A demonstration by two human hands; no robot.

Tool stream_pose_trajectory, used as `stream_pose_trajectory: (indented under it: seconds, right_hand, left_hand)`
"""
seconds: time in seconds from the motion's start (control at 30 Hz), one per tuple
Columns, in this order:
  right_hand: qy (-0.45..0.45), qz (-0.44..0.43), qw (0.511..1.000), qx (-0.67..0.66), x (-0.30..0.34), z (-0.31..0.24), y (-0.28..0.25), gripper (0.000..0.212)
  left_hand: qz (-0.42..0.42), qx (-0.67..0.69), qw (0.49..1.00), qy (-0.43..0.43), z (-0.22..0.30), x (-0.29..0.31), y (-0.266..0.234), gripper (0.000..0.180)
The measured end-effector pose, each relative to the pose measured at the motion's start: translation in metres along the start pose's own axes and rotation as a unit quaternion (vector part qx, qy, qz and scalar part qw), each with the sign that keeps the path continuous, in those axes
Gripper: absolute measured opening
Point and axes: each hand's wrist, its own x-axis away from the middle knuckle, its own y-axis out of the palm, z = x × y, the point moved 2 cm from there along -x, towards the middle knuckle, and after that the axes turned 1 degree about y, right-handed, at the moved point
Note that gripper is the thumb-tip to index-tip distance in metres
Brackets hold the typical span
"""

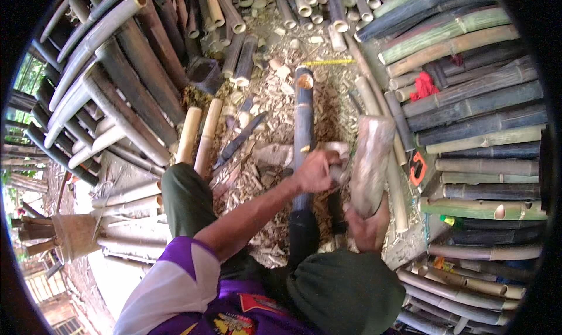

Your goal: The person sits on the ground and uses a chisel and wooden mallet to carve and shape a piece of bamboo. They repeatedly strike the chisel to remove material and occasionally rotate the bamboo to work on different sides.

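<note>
Wood chips (276, 98) around; dark bamboo pole (304, 121) (notched) beneath left fingers (328, 159).

Before me the bamboo pole (304, 115) lay across a block (272, 155), the measuring tape (329, 62) beyond its far end. 2 bamboo pieces (190, 133) lay left of it; right of it were the mallet (372, 159) in my right fingers (356, 219) and, farther out, the saw (417, 169) beside stacked bamboo (492, 166).

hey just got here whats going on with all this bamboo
A person's right hand holds a thick wooden club. Their left hand is closed over a dark bamboo pole, on what looks like a tool handle. The pole has a cut opening near its far end, and pale chips lie around it.
</note>
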Motion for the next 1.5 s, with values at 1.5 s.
stream_pose_trajectory:
  seconds: [1.5]
  right_hand:
    - [-0.049,0.016,0.999,0.000,0.013,0.041,-0.028,0.070]
  left_hand:
    - [-0.058,-0.040,0.998,0.005,0.027,-0.003,0.038,0.022]
